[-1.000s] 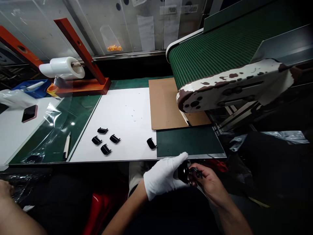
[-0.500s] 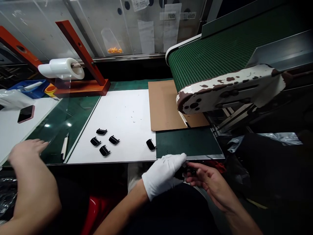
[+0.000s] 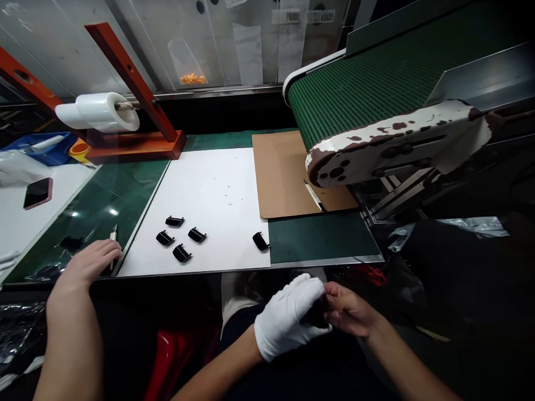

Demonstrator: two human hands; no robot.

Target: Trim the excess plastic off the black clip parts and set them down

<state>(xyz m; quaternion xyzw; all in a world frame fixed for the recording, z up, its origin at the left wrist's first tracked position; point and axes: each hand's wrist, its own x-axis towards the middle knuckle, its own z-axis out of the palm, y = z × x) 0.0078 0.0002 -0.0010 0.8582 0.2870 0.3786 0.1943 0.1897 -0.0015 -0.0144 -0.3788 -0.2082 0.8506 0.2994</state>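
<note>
My left hand, in a white glove, is closed around a small black plastic part, held low in front of the table edge. Much of the part is hidden by the glove and lost against dark clothing. The bare fingers of my right hand pinch at the part's right side; what exactly they grip there is hidden. On the white sheet lie several similar glossy black parts with small prongs, grouped at the left. One more black part sits alone near the sheet's right edge.
A co-worker's hand rests at left beside a utility knife. Another knife lies on the cardboard. A conveyor overhangs the right side. A plastic film roll hangs on an orange stand; a phone lies far left.
Both my hands have moved slightly lower, and my right fingers have closed in on the part. The co-worker's hand has shifted right to the knife, and a dark item now shows on the left mat.
</note>
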